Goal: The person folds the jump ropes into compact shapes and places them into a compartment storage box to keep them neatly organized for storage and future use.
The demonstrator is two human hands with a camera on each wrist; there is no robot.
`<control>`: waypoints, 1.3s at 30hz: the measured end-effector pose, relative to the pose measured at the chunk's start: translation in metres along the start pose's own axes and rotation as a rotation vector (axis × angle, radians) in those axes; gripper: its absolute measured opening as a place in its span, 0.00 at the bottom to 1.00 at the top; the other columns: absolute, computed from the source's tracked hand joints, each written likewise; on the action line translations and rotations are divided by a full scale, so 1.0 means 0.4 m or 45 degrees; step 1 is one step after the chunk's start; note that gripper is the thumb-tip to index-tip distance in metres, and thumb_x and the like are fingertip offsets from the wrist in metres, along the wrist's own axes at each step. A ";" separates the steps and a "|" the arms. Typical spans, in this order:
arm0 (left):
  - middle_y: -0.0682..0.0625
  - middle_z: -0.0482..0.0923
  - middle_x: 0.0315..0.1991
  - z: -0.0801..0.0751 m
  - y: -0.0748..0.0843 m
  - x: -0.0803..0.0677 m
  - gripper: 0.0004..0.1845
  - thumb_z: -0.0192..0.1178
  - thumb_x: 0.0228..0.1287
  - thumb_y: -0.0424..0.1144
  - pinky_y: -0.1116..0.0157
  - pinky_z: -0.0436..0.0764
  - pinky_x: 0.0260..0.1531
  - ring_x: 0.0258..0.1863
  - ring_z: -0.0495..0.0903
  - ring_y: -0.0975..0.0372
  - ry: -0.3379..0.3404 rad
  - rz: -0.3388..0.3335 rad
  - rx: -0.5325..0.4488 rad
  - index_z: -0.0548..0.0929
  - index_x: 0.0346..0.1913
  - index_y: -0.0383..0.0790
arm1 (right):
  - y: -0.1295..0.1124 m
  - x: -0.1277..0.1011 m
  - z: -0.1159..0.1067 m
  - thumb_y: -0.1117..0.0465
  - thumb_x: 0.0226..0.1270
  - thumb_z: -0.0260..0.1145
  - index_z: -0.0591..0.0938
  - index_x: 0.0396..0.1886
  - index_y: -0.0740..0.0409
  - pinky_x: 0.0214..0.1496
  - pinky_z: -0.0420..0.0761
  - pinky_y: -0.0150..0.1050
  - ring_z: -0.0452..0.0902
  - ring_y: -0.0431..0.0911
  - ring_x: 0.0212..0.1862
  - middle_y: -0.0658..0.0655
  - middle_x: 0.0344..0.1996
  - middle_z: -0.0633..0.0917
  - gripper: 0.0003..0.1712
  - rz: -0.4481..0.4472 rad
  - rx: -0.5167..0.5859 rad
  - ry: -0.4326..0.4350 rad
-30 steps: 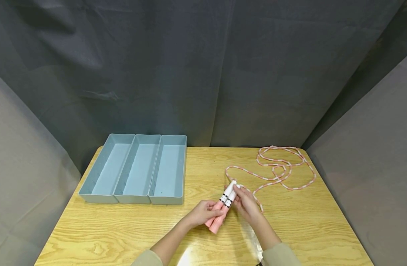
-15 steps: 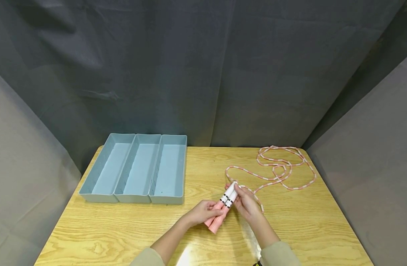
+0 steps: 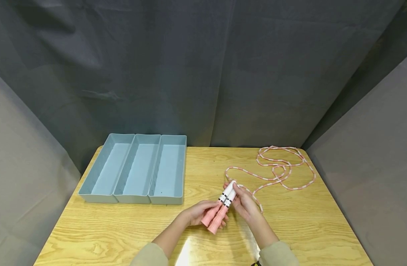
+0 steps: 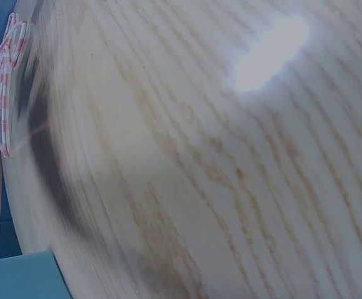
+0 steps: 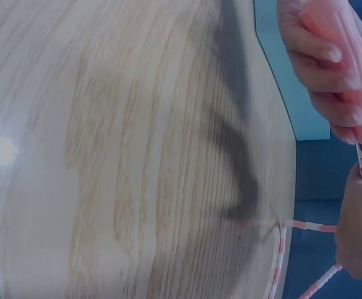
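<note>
My left hand (image 3: 197, 213) is curled round the pink lower ends of the two jump rope handles (image 3: 220, 211), which I hold side by side just above the near middle of the table (image 3: 123, 229); in the right wrist view my left fingers (image 5: 318, 50) wrap plainly over the pink grip, with a black band of one handle showing below them; my right hand (image 3: 244, 202) grips the white upper ends of the same handles, thumb and fingers closed about them near the black and white bands; the handles slant up and away from me, pink ends toward my body, white tips pointing to the far right; from those tips the beaded rope (image 3: 280, 168) runs out over the table in loose pink and white loops toward the far right corner, lying flat on the wood and well apart from my hands at its farthest coils; a short stretch of it passes just behind my right hand; to the left, near the far edge of the table, stand three pale blue trays (image 3: 136, 168) set touching side by side, well apart from the handles; grey cloth (image 3: 203, 74) hangs behind and to both sides of the table; the left wrist view shows mostly blurred wood grain and a bit of the rope at the table's edge.
</note>
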State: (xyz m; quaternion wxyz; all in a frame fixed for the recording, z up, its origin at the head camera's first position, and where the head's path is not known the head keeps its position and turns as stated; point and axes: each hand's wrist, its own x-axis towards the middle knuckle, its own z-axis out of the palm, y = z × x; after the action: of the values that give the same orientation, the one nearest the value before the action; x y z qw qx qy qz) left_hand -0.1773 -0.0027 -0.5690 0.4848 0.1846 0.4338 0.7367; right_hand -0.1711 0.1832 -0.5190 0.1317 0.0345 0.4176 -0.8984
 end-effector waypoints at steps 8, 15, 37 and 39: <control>0.51 0.80 0.39 0.020 0.011 -0.009 0.24 0.30 0.71 0.50 0.59 0.78 0.45 0.37 0.81 0.62 -0.157 -0.035 -0.202 0.70 0.52 0.37 | -0.006 0.004 0.016 0.63 0.73 0.43 0.79 0.41 0.60 0.57 0.71 0.32 0.77 0.43 0.49 0.56 0.42 0.82 0.17 0.080 0.087 0.079; 0.54 0.78 0.32 0.044 0.025 -0.022 0.25 0.30 0.69 0.54 0.63 0.77 0.37 0.29 0.77 0.64 -0.263 -0.070 -0.273 0.73 0.47 0.40 | -0.013 0.006 0.025 0.62 0.74 0.42 0.79 0.41 0.59 0.59 0.70 0.33 0.76 0.43 0.49 0.56 0.42 0.82 0.17 0.128 0.112 0.099; 0.56 0.63 0.26 0.040 0.019 -0.015 0.10 0.40 0.61 0.43 0.74 0.63 0.24 0.21 0.63 0.68 -0.336 -0.084 -0.301 0.67 0.42 0.46 | -0.007 0.008 0.020 0.63 0.74 0.41 0.78 0.42 0.61 0.57 0.71 0.33 0.77 0.44 0.49 0.57 0.42 0.82 0.18 0.071 0.098 0.021; 0.56 0.63 0.26 0.041 0.020 -0.016 0.10 0.38 0.60 0.39 0.74 0.63 0.24 0.21 0.63 0.68 -0.330 -0.089 -0.306 0.67 0.42 0.46 | -0.007 0.007 0.016 0.63 0.74 0.40 0.79 0.43 0.60 0.58 0.71 0.32 0.77 0.43 0.49 0.56 0.42 0.83 0.19 0.061 0.087 -0.032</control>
State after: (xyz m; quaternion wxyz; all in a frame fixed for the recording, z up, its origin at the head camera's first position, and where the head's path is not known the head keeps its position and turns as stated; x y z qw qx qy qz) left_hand -0.1675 -0.0020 -0.5526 0.5806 0.2035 0.2825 0.7360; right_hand -0.1743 0.1794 -0.5133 0.1571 0.0377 0.3840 -0.9091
